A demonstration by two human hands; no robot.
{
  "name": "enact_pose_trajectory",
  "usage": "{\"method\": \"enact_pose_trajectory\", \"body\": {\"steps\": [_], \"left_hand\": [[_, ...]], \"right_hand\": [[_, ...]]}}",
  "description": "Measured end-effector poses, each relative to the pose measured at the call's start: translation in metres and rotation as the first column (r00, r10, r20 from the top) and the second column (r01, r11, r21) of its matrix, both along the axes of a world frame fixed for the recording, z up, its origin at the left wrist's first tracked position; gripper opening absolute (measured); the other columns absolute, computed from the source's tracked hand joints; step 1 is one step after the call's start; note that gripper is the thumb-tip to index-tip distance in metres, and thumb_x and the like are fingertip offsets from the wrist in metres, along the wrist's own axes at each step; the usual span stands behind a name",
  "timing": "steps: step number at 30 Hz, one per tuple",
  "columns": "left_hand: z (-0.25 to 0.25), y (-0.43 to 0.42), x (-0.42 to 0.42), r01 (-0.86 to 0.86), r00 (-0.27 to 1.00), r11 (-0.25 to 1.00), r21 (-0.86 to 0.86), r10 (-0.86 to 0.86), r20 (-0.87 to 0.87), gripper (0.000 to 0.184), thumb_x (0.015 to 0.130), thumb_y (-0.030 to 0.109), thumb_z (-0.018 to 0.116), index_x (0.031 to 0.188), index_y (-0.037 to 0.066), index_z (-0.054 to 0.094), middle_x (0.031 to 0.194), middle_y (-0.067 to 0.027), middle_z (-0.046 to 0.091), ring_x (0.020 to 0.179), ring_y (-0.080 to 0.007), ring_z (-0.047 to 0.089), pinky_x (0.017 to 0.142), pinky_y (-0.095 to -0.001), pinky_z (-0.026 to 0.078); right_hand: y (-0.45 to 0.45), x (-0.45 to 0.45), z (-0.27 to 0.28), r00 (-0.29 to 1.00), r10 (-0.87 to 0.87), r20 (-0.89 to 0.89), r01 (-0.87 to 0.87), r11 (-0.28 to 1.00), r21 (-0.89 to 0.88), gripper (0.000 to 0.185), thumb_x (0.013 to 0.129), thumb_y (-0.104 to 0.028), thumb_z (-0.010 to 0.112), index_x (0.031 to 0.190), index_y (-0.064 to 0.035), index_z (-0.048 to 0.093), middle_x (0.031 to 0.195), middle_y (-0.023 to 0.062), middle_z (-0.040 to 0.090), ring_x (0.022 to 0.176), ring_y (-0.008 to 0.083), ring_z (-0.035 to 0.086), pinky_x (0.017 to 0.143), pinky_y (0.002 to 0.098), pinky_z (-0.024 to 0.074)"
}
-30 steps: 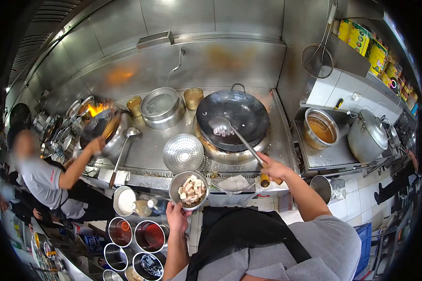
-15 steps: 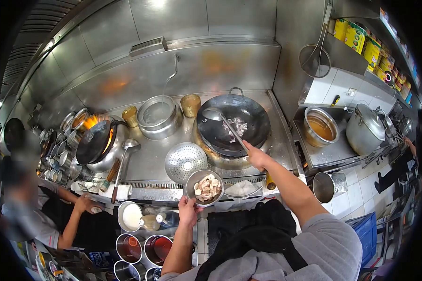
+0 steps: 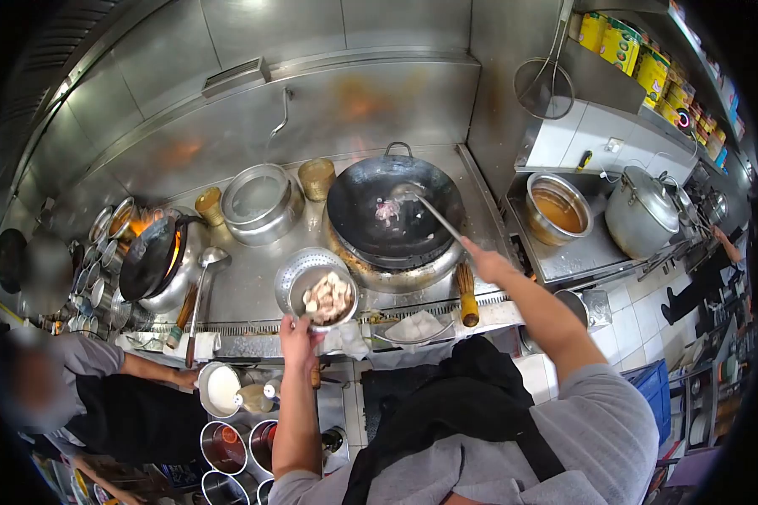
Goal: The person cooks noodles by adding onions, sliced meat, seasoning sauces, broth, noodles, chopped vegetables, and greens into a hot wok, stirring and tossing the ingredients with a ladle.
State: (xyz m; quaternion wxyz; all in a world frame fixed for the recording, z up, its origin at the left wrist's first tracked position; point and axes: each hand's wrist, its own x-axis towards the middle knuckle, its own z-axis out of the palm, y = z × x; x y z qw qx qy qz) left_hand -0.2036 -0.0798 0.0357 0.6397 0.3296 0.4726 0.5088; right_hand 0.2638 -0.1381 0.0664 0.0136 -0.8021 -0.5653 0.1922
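My left hand grips the near rim of a metal bowl that holds pale, sliced chunks of food. The bowl is above a round perforated strainer and hides much of it. My right hand is closed around the handle of a ladle. The ladle's head lies inside a large black wok, beside a small heap of pinkish-white pieces.
A water-filled pot stands left of the wok. Flames rise by another wok farther left. A bamboo brush lies at the front edge. A co-worker's arm reaches a pot of white liquid.
My left hand has moved the bowl left and back, over the strainer. The ladle's head has shifted right in the wok. The co-worker's hand has come to the pot of white liquid.
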Motion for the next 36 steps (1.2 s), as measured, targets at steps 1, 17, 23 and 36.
{"method": "enact_pose_trajectory", "body": {"steps": [1,17,23,36], "left_hand": [[0.013,0.01,0.017,0.007,1.0,1.0,0.015,-0.007,-0.007,0.01,0.093,0.007,0.055,0.096,0.007,0.046,0.084,-0.0107,0.064,0.058,-0.0186,0.065,0.047,-0.0269,0.055],[-0.011,0.137,0.23,0.311,0.352,0.839,0.446,0.334,-0.874,0.016,0.084,0.003,0.063,0.09,0.004,0.048,0.105,-0.0213,0.06,0.086,-0.0414,0.066,0.074,-0.0468,0.056],[0.0,0.166,0.299,0.17,0.197,0.855,0.49,0.458,-0.867,0.019,0.085,0.007,0.06,0.104,0.01,0.06,0.143,-0.0277,0.042,0.111,-0.0513,0.055,0.091,-0.0527,0.048],[-0.011,0.145,0.314,0.433,0.174,0.793,0.428,0.393,-0.903,0.016,0.077,0.007,0.063,0.093,0.003,0.061,0.131,-0.0291,0.053,0.105,-0.0471,0.059,0.095,-0.0509,0.048]], "right_hand": [[0.017,-0.005,-0.017,0.999,-0.011,-0.032,0.013,0.998,0.065,0.088,0.084,-0.003,0.049,0.156,-0.0356,0.009,0.106,0.0288,0.066,0.092,0.0416,0.067,0.082,0.0486,0.0531],[-0.03,0.104,0.003,0.892,0.005,-0.452,-0.116,0.969,-0.219,0.092,0.087,-0.005,0.054,0.156,-0.0347,0.001,0.073,0.018,0.062,0.055,0.03,0.064,0.052,0.0445,0.0525],[-0.066,0.158,-0.115,0.847,0.154,-0.51,-0.024,0.967,0.253,0.089,0.086,-0.008,0.058,0.156,-0.0304,0.009,0.073,0.0226,0.062,0.071,0.0435,0.063,0.072,0.0531,0.0498],[-0.091,0.204,-0.075,0.829,0.243,-0.503,-0.148,0.964,0.221,0.087,0.085,-0.011,0.061,0.156,-0.0179,0.011,0.08,0.0221,0.063,0.074,0.0463,0.062,0.07,0.0541,0.0472]]}}
